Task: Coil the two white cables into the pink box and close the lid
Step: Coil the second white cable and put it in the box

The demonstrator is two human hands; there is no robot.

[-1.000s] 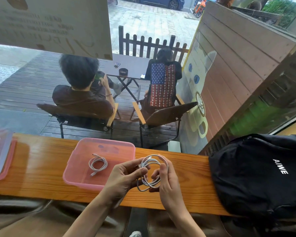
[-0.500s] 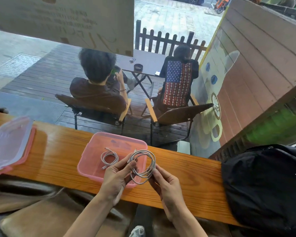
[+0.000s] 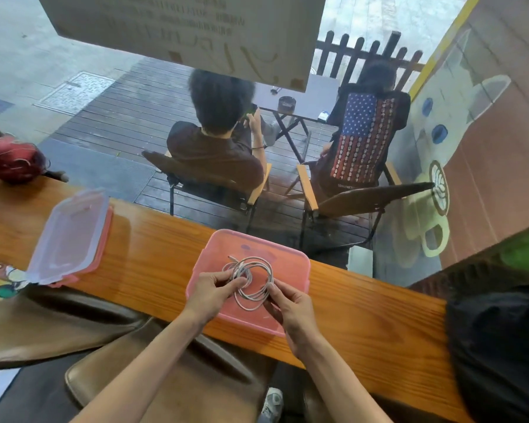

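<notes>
The pink box (image 3: 290, 264) stands open on the wooden counter (image 3: 153, 239), right in front of me. Over its inside I hold a coiled white cable (image 3: 258, 296) with both hands. My left hand (image 3: 213, 293) pinches the coil's left side, and my right hand (image 3: 289, 305) grips its lower right side. A second, smaller coiled white cable (image 3: 237, 267) lies in the box, partly behind the held coil and my left fingers. The box's lid (image 3: 69, 236), clear with a pink rim, lies on the counter to the left.
A black backpack (image 3: 498, 346) sits on the counter at the right. A dark red helmet-like object (image 3: 13, 161) rests at the far left. Brown seats (image 3: 153, 380) are below the counter. Behind the window, two people sit on chairs on a wooden deck.
Both hands have carried the coiled cable left and forward, from above the counter beside the box to over the box's inside. The camera has swung left and down.
</notes>
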